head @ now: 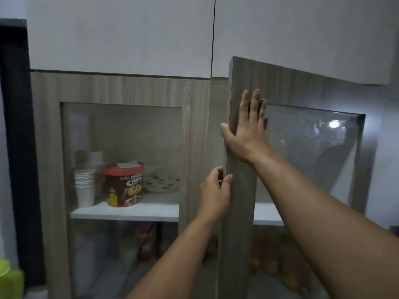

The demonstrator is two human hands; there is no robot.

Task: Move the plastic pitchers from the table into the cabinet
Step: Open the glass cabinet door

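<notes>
Two bare forearms enter from the bottom edge. The left hand (216, 190) grips the free edge of the right cabinet door (239, 190), thumb on the front face, fingers curled behind the edge and mostly hidden. The right hand (248, 130) lies flat on the same door's wooden frame higher up, four fingers straight and close together, thumb spread onto the door's edge. That door stands ajar; the left cabinet door (194, 126) is closed. At the lower left corner one yellow-green plastic object (9, 277), possibly a pitcher, is cut off by the frame; its form cannot be confirmed. Behind the left glass, on one white shelf (129, 212): two stacks of white paper cups (85, 186), the rear one faint; one red-lidded cereal tub (125, 184); one dotted plate (162, 183). Items on the lower level are blurred and unidentifiable. The right glass pane (313, 152) carries a bright reflection that obscures the interior. Two white upper doors (121, 35) sit above.
</notes>
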